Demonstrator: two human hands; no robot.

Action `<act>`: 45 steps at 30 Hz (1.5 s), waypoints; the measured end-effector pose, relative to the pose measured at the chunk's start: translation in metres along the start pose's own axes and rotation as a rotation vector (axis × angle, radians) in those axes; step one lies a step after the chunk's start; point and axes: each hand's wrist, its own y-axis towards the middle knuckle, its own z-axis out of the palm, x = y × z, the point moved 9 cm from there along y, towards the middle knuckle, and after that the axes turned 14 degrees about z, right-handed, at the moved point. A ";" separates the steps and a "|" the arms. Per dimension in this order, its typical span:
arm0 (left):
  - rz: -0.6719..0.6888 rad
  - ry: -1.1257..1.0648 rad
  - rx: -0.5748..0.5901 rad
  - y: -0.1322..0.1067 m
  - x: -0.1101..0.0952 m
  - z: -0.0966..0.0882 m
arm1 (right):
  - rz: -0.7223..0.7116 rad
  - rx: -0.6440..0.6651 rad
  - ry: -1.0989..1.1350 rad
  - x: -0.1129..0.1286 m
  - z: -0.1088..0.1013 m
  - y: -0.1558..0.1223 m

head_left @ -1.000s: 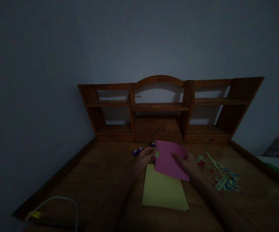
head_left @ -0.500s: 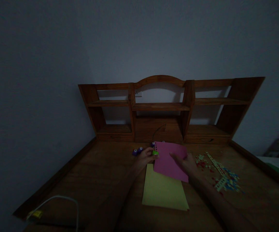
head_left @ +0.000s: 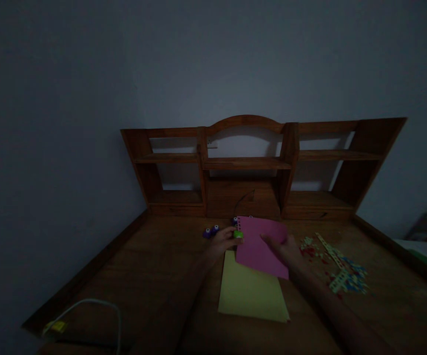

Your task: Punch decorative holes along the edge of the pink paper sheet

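Observation:
My left hand (head_left: pixel 225 239) is closed on a small bright green hole punch (head_left: pixel 238 234) at the left edge of a pink sheet of paper (head_left: pixel 260 251). Above the punch, a row of small dark holes runs up that edge. My right hand (head_left: pixel 283 249) grips the sheet's right side, thumb on top and fingers hidden beneath. Under the pink sheet's lower part lies a pale yellow sheet (head_left: pixel 252 293) on the desk. Small purple pieces with white round tops (head_left: pixel 211 231) sit just beyond my left hand; others are partly hidden behind the pink paper.
Loose small plastic pieces (head_left: pixel 352 276) in blue, red and pale green lie to the right on the wooden desk (head_left: pixel 154 266). A wooden shelf unit (head_left: pixel 246 162) stands at the back. A white cable (head_left: pixel 102 303) curves at the front left, near a yellow item (head_left: pixel 56 326).
Hardly anything differs. Both hands keep their hold on the pink sheet and the punch, and the whole view has shifted very slightly.

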 end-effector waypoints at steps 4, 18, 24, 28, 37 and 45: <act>0.012 0.008 0.016 0.001 0.000 0.000 | 0.091 0.094 0.065 -0.010 0.006 0.003; 0.040 0.000 -0.009 0.003 0.004 -0.003 | 0.111 0.112 0.125 -0.001 0.005 -0.006; 0.021 -0.004 -0.015 0.003 0.005 -0.003 | 0.134 0.117 0.085 -0.005 0.007 -0.002; 0.021 0.000 -0.010 0.004 0.006 -0.004 | 0.121 0.093 0.085 -0.006 0.006 -0.001; 0.031 0.000 -0.008 0.006 0.007 -0.004 | 0.090 0.132 0.056 -0.006 0.008 0.000; 0.025 0.018 0.000 0.003 0.003 -0.003 | 0.085 0.144 0.042 -0.006 0.010 0.000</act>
